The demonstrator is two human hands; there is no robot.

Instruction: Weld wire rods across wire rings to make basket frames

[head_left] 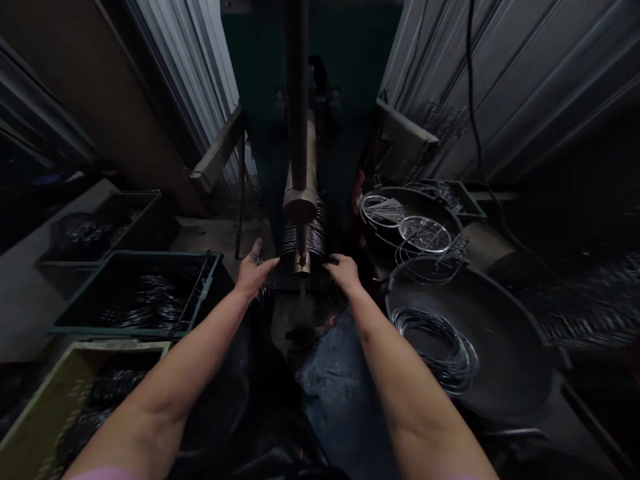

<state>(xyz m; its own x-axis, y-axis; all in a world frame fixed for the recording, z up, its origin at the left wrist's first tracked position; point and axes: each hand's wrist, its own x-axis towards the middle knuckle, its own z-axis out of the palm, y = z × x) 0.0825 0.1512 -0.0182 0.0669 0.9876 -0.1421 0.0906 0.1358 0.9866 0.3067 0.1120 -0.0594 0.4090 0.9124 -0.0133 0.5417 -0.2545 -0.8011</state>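
A: Where do you see the hands of the person?

B: The bare left hand [253,270] is at the left of a small, round metal tip [302,265], which sits below the front end of a thick, brownish metal cylinder [300,208]. The bare right hand [344,272] is at the right of this tip, at almost the same height.

A: And the fingers, how do they stand?

B: On the left hand, the thumb points inward to the tip and one finger stands up, apart from the thumb. On the right hand, the fingers are bent and their ends point inward, quite close together. It is rather dark there, so I cannot tell whether either hand has hold of a wire.

A: Where are the shiny grey wire rings [316,230]?

B: They hang in a close row on the cylinder, a little above the hands and between them. A dark, upright metal bar [296,93] passes in front of the cylinder.

A: What is at the sides?

B: At the left there is a dark green crate [120,330] with shiny wire pieces [150,297] inside, and nearer a yellow crate [35,407]. At the right, a wide, round, dark pan [505,347] holds a loose coil of grey wire [443,360].
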